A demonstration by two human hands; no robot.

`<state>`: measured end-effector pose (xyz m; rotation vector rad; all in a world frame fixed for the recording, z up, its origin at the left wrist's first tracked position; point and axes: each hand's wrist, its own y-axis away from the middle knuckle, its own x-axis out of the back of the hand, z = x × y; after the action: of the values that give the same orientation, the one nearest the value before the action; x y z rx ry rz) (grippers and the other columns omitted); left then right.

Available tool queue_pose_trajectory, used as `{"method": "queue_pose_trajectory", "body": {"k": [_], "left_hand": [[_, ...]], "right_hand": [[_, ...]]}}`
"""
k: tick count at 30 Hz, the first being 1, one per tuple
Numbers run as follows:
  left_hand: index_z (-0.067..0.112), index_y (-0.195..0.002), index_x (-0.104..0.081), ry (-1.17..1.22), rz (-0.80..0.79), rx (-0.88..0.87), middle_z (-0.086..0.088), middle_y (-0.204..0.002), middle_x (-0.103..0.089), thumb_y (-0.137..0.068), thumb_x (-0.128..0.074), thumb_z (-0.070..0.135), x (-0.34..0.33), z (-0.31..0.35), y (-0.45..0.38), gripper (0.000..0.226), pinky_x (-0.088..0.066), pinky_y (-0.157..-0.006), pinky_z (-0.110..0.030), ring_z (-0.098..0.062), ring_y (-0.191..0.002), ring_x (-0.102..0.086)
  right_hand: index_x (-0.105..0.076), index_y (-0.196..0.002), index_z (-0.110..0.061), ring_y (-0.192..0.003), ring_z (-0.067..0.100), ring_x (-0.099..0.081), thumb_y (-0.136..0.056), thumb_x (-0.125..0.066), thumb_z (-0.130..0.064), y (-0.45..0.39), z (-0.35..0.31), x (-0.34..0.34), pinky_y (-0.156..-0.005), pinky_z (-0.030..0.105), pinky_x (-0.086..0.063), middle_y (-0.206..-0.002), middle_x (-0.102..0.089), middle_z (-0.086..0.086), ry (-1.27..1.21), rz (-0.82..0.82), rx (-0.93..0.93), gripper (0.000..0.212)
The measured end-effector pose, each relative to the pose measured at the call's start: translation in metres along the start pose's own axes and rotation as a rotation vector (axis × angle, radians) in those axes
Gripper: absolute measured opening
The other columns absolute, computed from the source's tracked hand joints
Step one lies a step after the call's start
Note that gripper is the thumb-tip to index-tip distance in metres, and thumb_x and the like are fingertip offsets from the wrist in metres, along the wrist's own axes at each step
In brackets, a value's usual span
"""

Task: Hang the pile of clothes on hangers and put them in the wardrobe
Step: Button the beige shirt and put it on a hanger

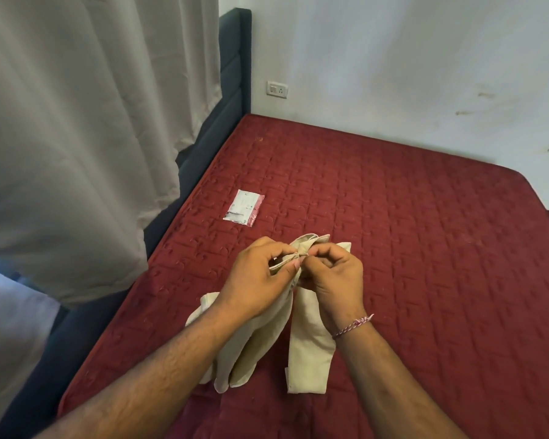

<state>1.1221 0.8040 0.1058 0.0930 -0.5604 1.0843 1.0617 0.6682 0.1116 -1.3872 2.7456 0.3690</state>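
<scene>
A cream shirt (308, 350) hangs folded in front of me above the red quilted mattress (409, 248). Its collar sits at the top between my hands, and its folded body and sleeves droop toward the near edge of the bed. My left hand (260, 286) pinches the collar edge from the left with thumb and curled fingers. Facing it from the right, my right hand (336, 280) pinches the same spot by the collar, fingertips nearly touching the left ones. No hanger and no wardrobe are in view.
A small white and red plastic packet (244, 206) lies on the mattress beyond my hands. A grey curtain (76, 137) hangs at the left over a dark blue bed frame (235, 74). A white wall with a socket (277, 89) stands behind.
</scene>
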Motion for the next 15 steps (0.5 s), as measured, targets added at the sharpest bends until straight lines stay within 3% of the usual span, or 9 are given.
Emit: {"method": "queue_pose_trajectory", "body": {"k": [4, 6, 11, 15], "left_hand": [[0.028, -0.098, -0.08, 0.005, 0.074, -0.034, 0.012, -0.091, -0.065, -0.086, -0.083, 0.018, -0.006, 0.005, 0.003, 0.016, -0.054, -0.076, -0.026, -0.006, -0.086, -0.066], [0.03, -0.092, -0.078, -0.015, 0.094, -0.021, 0.013, -0.09, -0.066, -0.084, -0.083, 0.016, -0.007, 0.005, 0.002, 0.016, -0.055, -0.076, -0.03, -0.005, -0.086, -0.066], [0.029, -0.09, -0.078, -0.042, 0.134, 0.014, 0.014, -0.089, -0.067, -0.083, -0.083, 0.012, -0.004, 0.002, 0.003, 0.019, -0.055, -0.078, -0.03, -0.003, -0.085, -0.066], [0.029, -0.087, -0.08, -0.001, 0.012, -0.021, 0.013, -0.088, -0.07, -0.082, -0.086, 0.017, 0.004, 0.006, 0.001, 0.014, -0.055, -0.078, -0.032, -0.004, -0.085, -0.068]], "right_hand": [[-0.066, -0.075, -0.014, -0.055, 0.029, -0.058, -0.074, -0.071, -0.008, 0.005, 0.007, -0.002, -0.06, 0.064, -0.057, -0.058, -0.062, 0.012, 0.18, 0.11, 0.173, 0.009], [-0.067, -0.076, -0.018, -0.056, 0.038, -0.064, -0.078, -0.072, -0.009, 0.01, 0.011, -0.001, -0.057, 0.06, -0.057, -0.06, -0.065, 0.009, 0.283, 0.124, 0.252, 0.009], [-0.074, -0.094, -0.005, -0.074, 0.028, -0.076, -0.096, -0.056, 0.011, 0.02, 0.01, 0.007, -0.075, 0.047, -0.065, -0.08, -0.076, 0.013, 0.215, -0.024, 0.216, 0.024], [-0.075, -0.096, -0.001, -0.075, 0.029, -0.076, -0.095, -0.062, 0.01, 0.014, 0.002, 0.022, -0.072, 0.039, -0.065, -0.088, -0.077, 0.013, 0.158, -0.161, 0.241, 0.017]]}}
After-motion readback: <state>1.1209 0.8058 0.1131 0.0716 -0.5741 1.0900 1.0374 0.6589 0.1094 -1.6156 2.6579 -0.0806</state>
